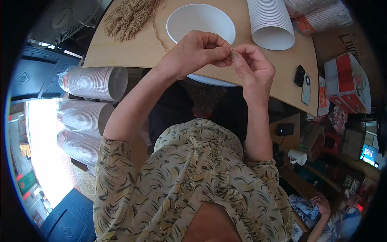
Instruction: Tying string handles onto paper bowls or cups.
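Note:
Over the table's near edge, my left hand (201,50) and my right hand (256,68) meet fingertip to fingertip. Both are closed in a pinch on a thin tan string, and a short loose bit hangs below the fingers. How the string lies between the fingertips is too small to make out. A strand (156,32) trails from a tangled heap of tan string (128,19) at the far left toward my left hand. Just beyond my hands is a white round tub (200,20), its mouth facing up.
A nested stack of white tubs (271,20) lies at the far right of the wooden table (121,54). A phone (306,88) and a black case (299,76) rest near its right edge. Wrapped tub stacks (86,82) stand at left. Another person's arm (320,213) shows lower right.

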A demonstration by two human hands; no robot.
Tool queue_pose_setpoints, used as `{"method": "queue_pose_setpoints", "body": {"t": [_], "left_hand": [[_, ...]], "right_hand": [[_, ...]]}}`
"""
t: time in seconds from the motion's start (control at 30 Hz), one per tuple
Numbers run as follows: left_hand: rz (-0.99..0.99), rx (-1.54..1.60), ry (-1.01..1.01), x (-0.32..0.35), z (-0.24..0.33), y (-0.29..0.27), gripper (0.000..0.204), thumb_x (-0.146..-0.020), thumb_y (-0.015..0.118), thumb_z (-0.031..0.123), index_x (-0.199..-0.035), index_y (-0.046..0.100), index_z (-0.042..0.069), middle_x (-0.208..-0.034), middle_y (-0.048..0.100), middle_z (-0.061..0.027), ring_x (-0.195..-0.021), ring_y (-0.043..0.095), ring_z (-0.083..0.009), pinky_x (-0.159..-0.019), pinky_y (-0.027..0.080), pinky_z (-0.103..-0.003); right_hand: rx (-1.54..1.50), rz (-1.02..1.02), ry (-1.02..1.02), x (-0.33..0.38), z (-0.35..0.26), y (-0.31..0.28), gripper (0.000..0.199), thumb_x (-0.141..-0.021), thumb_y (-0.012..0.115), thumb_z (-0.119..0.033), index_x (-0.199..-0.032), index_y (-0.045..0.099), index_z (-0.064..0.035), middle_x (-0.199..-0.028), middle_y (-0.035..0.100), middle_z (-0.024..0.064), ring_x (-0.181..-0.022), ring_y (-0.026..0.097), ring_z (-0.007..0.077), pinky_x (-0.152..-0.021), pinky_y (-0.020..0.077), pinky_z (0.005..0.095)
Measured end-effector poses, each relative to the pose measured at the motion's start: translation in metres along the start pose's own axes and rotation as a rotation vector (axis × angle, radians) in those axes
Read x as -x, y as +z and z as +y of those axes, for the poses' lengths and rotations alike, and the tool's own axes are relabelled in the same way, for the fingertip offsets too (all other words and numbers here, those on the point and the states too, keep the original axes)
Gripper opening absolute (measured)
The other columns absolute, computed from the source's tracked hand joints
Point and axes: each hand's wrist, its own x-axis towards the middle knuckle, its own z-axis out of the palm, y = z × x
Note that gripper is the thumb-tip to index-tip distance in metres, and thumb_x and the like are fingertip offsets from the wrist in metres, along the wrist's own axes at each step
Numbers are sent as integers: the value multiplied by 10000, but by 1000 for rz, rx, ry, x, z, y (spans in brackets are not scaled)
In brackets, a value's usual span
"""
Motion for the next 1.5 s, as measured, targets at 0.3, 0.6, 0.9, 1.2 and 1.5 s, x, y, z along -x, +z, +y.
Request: {"method": "queue_pose_setpoints", "body": {"t": [0.3, 0.6, 0.9, 1.2, 1.5], "left_hand": [[-6, 55, 112, 4, -6, 0, 165, -975, 672, 97, -1091, 670, -20, -980, 715, -72, -922, 711, -143, -835, 583, -259], [51, -60, 206, 7, -8, 3, 122, -942, 680, 10, -1054, 684, -39, -899, 724, -61, -845, 703, -106, -787, 594, -246], [101, 49, 350, 6, -23, 6, 77, -963, 656, -3, -1032, 636, -31, -955, 711, -66, -930, 708, -129, -852, 603, -262], [78, 8, 341, 10, -17, 5, 52, -965, 650, -9, -1014, 638, -21, -940, 704, -46, -927, 700, -117, -856, 602, -266], [128, -23, 388, 8, -24, 6, 37, -963, 658, -2, -994, 645, -18, -939, 703, -46, -926, 697, -116, -857, 592, -265]], "right_hand": [[-336, -108, 156, -1, 3, -11, 173, -971, 678, -123, -1060, 668, 25, -876, 679, 37, -739, 593, 50, -615, 437, 179], [-156, -112, 142, -2, 1, -8, 164, -951, 702, -113, -1049, 669, 15, -846, 683, 26, -697, 579, 36, -563, 399, 171], [-416, -16, 197, 5, 6, -3, 167, -975, 671, -151, -1054, 639, -8, -801, 643, 39, -604, 512, 50, -527, 384, 181], [-52, -55, 55, 1, -6, 6, 220, -976, 681, -154, -1119, 652, 11, -803, 628, 5, -669, 522, 41, -552, 399, 188], [-325, 45, 229, 8, 6, -7, 172, -967, 688, -138, -1064, 657, 1, -819, 621, -7, -696, 529, 34, -611, 421, 184]]}}
